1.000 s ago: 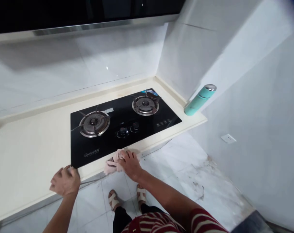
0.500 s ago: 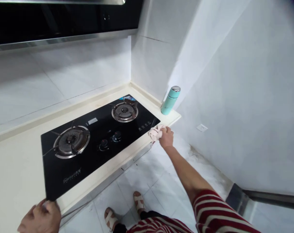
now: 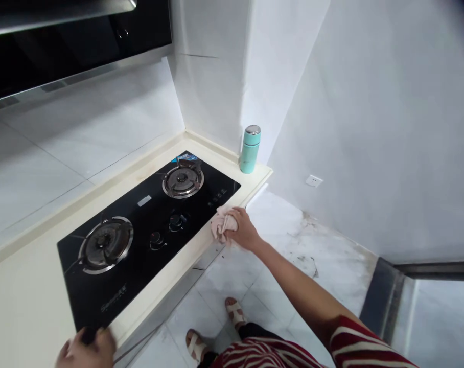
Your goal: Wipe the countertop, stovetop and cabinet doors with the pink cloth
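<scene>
We find the right hand (image 3: 244, 229) closed around a crumpled pale pink cloth (image 3: 221, 225), which lies on the front strip of the cream countertop (image 3: 174, 267), along the front edge of the black glass two-burner hob (image 3: 140, 266), just short of its front-right corner. We judge the step in hand to be wiping that strip; the next move calls, in our view, for level pressure along the hob's edge. The blurred left hand (image 3: 87, 354) is at the hob's front-left corner; we cannot tell whether it grips there. A mint-green cylindrical flask (image 3: 249, 153) stands upright beyond the hob's right end. Against the preceding frame, we note the cloth shifted leftward from the hob's front-right corner.
</scene>
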Action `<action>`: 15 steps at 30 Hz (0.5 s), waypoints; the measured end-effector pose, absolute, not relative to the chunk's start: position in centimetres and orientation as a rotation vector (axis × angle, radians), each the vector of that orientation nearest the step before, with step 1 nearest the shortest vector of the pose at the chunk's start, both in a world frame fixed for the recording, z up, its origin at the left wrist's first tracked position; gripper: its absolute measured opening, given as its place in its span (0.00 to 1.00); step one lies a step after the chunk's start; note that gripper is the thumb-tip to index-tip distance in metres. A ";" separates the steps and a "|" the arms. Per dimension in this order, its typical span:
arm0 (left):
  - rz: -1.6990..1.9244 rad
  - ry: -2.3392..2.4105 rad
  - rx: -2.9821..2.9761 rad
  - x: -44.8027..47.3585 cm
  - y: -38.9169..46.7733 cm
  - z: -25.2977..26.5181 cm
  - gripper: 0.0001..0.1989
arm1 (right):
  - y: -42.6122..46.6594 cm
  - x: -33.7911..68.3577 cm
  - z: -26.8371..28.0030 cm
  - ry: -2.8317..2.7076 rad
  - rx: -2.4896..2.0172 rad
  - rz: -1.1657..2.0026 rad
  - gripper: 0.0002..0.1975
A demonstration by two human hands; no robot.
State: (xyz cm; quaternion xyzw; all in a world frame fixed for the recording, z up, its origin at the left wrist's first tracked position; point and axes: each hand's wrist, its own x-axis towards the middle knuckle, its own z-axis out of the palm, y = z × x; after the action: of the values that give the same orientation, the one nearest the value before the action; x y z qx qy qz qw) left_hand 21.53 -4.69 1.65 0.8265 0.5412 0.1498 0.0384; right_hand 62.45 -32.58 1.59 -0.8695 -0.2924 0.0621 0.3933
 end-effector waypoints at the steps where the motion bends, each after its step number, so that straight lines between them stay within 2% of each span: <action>1: 0.557 1.537 2.594 23.3 -5.3 1.9 0.24 | -32.2 63.3 2.1 -0.745 -2.251 0.157 0.30; 5: 0.589 0.720 2.843 32.5 -8.6 1.8 0.18 | -28.3 62.9 2.9 -0.701 -2.525 0.212 0.30; 8: 0.473 0.321 2.975 38.4 -10.5 0.6 0.22 | -25.7 58.5 2.2 -0.852 -2.579 0.119 0.28; 12: 0.367 -0.025 3.091 41.1 -10.0 -1.3 0.27 | -25.4 52.9 0.6 -1.240 -2.417 0.029 0.26; 15: 0.348 -0.058 3.126 40.7 -8.9 -2.2 0.27 | -26.9 53.9 -0.3 -1.361 -2.327 0.031 0.28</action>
State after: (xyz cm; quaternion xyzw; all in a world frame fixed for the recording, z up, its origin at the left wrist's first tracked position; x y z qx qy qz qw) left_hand 40.73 -8.87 -2.18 0.9937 -0.0186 0.1106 -0.0023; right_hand 53.93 -26.88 -0.32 -0.8418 -0.4925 0.0112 0.2209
